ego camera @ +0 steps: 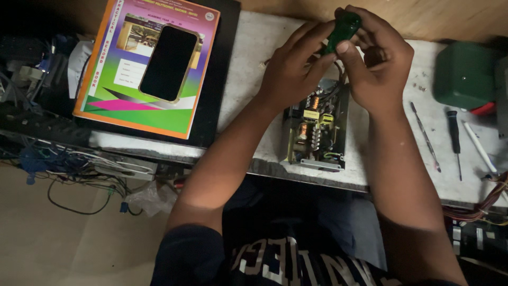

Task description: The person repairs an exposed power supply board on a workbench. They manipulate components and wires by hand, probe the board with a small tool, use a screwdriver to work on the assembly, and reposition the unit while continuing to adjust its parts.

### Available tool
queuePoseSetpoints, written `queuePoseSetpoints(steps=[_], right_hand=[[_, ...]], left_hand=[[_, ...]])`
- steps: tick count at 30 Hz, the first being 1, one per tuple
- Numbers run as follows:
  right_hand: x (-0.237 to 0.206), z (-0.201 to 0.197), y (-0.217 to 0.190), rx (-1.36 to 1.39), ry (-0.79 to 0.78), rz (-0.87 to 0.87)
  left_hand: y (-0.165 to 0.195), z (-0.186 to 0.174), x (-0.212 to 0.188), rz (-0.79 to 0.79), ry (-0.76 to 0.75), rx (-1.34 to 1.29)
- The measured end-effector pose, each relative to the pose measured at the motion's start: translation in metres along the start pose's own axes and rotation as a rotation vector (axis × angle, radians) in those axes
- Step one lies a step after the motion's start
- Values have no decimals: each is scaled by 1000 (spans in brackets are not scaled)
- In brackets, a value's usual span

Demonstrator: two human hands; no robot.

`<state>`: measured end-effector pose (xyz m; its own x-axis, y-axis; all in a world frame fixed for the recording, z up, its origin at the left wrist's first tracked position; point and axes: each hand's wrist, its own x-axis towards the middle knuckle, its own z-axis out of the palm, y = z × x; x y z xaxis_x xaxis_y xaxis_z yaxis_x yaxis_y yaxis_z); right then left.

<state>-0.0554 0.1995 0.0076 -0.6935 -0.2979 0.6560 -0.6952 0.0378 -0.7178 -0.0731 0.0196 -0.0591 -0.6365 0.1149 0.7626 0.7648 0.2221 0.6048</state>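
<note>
An open metal power-supply box (316,130) with a circuit board, yellow coils and wires lies on the white worktop (248,63) near its front edge. Both hands hover over the box's far end. My right hand (378,63) grips the green handle of a screwdriver (344,27) held upright. My left hand (296,66) also wraps its fingers around the lower part of that handle. The screwdriver's shaft and tip are hidden behind my hands.
A colourful record book (121,100) with a dark phone (169,62) on top lies at the left. At the right are a green box (464,74), a black screwdriver (454,135), a thin metal tool (424,135) and a white pen (479,145). Tangled cables (69,164) hang at the left edge.
</note>
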Motion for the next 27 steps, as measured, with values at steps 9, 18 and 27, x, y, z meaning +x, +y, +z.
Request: queuePoseSetpoints(steps=[9,18,27], right_hand=[[-2,-1,4,28,-12,-1],[-4,-1,5,25,-11,10],[-4,-1,7,5,3,17]], left_hand=[[4,-1,-1,-27,0,2],[6,-1,0,-39,-3,-29],[6,-1,-1,-34,-20,-18]])
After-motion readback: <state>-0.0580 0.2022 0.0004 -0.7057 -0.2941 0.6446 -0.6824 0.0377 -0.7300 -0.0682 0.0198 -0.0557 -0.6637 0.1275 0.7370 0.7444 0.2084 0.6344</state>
